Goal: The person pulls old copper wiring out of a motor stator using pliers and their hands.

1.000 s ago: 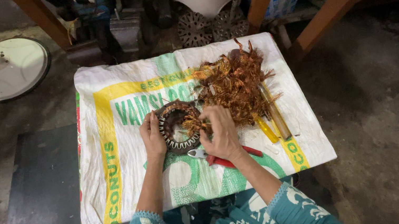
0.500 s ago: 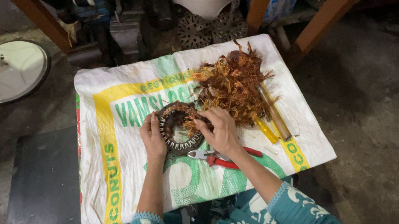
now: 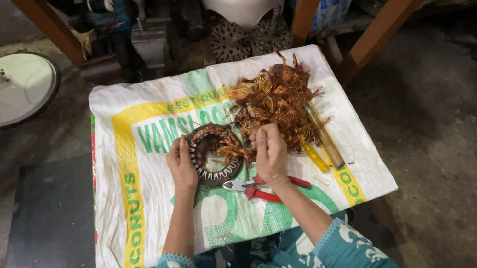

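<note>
Head view: left grip (image 3: 183, 168) clasps stator ring (image 3: 214, 154); right grip (image 3: 269, 153) pinches its copper wire (image 3: 233, 151).

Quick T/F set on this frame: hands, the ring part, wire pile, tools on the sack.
1. The left hand rests on the left side of the metal ring. True.
2. The pliers with red handles are held in the right hand. False: they lie on the sack, just below that hand.
3. The pile of copper wire lies to the right of the ring. True.
4. The ring stands on the bare floor. False: it lies on the white printed sack.
5. The right hand pinches copper wire at the ring's right edge. True.
6. The two yellow-handled tools lie left of the ring. False: they lie right of the right hand.
</note>
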